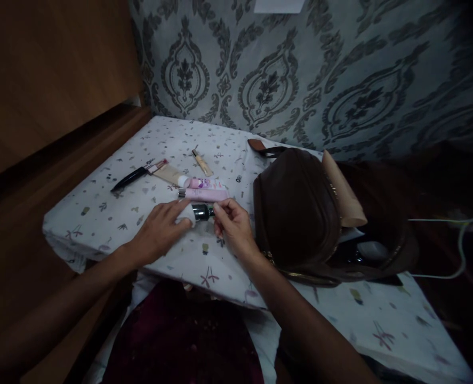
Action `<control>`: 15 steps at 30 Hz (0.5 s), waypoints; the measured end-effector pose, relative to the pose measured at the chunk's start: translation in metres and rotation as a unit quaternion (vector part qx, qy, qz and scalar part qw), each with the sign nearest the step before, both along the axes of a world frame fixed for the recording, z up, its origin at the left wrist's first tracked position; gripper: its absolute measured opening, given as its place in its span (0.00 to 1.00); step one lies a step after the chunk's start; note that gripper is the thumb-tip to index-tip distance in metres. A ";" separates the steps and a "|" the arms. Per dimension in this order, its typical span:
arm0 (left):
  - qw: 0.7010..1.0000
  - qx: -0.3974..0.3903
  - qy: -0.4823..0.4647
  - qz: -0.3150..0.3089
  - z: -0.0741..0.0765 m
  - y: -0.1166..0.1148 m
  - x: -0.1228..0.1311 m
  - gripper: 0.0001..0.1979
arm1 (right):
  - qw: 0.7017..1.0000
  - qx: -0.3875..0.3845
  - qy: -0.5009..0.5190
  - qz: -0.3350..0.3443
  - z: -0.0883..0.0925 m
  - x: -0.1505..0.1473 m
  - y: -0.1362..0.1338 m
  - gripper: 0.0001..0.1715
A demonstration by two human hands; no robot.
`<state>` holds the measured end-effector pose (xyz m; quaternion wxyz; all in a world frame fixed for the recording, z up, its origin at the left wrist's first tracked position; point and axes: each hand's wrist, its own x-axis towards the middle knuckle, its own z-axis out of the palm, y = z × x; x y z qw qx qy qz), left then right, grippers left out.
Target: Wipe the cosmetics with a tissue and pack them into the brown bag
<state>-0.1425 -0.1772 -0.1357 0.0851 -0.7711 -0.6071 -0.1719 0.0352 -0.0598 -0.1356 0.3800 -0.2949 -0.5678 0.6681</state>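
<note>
A small bottle with a dark shiny part [201,212] and a broad white end lies sideways between my hands, low over the table's front half. My left hand [160,229] is closed around the white end. At the other end, my right hand [234,221] pinches the narrow dark tip between thumb and fingers. Just beyond the bottle lie two pink tubes, the nearer one plain pink [206,194] and the other with purple print [208,183]. A beige tube with a white cap [170,174] rests to their left.
A brown leather bag [294,208] stands open on the right, with a beige paper piece [344,192] sticking out. Behind the tubes lies a small beige vial [201,162]. A black pointed item [130,178] is at left. White cable [462,250] runs at far right.
</note>
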 end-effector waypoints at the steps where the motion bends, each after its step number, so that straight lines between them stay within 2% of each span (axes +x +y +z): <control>1: 1.000 -0.005 -0.017 0.005 -0.001 -0.001 -0.006 0.08 | 1.000 -0.006 0.000 -0.002 -0.001 0.000 0.000 0.24; 4: 0.995 -0.016 -0.101 -0.004 0.001 0.000 -0.022 0.08 | 1.000 -0.002 -0.001 0.001 -0.002 0.001 0.001 0.24; 7: 0.975 -0.068 -0.202 -0.057 0.012 0.003 -0.032 0.03 | 1.000 0.015 0.011 0.014 0.001 0.003 0.001 0.19; 8: 0.962 -0.099 -0.245 -0.065 0.016 0.004 -0.033 0.01 | 0.999 0.012 0.022 0.023 0.002 0.003 0.001 0.20; 11: 0.907 -0.167 -0.384 -0.047 0.028 0.005 -0.030 0.07 | 0.996 -0.026 0.062 0.051 0.004 0.003 -0.001 0.28; 15: 0.845 -0.180 -0.503 -0.027 0.030 0.006 -0.008 0.13 | 0.995 -0.041 0.050 0.080 0.003 -0.001 -0.005 0.24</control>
